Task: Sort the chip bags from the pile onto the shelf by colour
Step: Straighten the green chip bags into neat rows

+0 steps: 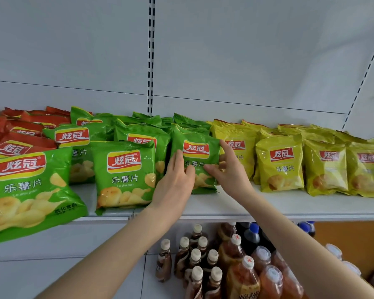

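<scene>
A green chip bag [198,134] stands upright on the white shelf [235,205], at the right end of the green group and beside the yellow bags. My left hand [175,180] rests on its lower left part with fairly straight fingers, the thumb on the bag's front. My right hand [229,169] holds the bag's right edge, index finger up along the edge and thumb on the front. Red bags [22,145] fill the far left, green bags [123,175] the middle and yellow bags [279,165] the right.
A large green bag [28,190] hangs over the shelf's front edge at the left. On the lower shelf stand several brown and orange drink bottles [235,255]. A slotted upright [151,55] runs up the white back panel.
</scene>
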{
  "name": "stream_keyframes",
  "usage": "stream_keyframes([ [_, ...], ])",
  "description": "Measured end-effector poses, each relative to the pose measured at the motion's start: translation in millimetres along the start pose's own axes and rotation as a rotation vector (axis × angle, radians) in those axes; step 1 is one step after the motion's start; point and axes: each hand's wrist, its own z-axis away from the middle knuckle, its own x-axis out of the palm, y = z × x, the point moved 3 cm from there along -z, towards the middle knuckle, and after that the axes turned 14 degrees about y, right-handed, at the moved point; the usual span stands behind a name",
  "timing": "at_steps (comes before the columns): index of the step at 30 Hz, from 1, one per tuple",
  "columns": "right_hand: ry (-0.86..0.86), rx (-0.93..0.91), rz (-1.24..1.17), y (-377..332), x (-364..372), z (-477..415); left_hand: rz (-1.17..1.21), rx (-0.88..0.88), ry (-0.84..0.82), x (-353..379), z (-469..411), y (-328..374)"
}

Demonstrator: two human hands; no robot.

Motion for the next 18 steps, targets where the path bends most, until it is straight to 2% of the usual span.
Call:
stream_keyframes([
  [2, -0.040, 0.010, -0.010, -1.6, -0.5, -1.9, 0.072, -0.025, 0.037, -0.3, -1.2, 3.3],
  [5, -0.106, 0.020, -0.013, -5.6, -1.1, -4.2, 0.002, -0.021, -0.103, 6.0, 1.1, 2.2],
  [10, -0.137, 0.004, 0.017, -7.5, -3.1, -3.4, -0.035, -0.020, -0.133, 3.4, -0.3, 5.1],
  [12, -0.116, 0.021, 0.002, -4.7, -3.8, -3.3, -0.025, -0.041, -0.101, 3.6, 1.5, 3.8],
  [15, -0.104, 0.057, -0.023, -0.7, -5.9, -2.9, -0.020, 0.013, 0.088, 3.1, 0.9, 0.9],
  [18, -0.104, 0.061, -0.017, 1.0, -6.6, -0.8, -0.086, 0.023, 0.062, 5.0, -0.3, 0.5],
])
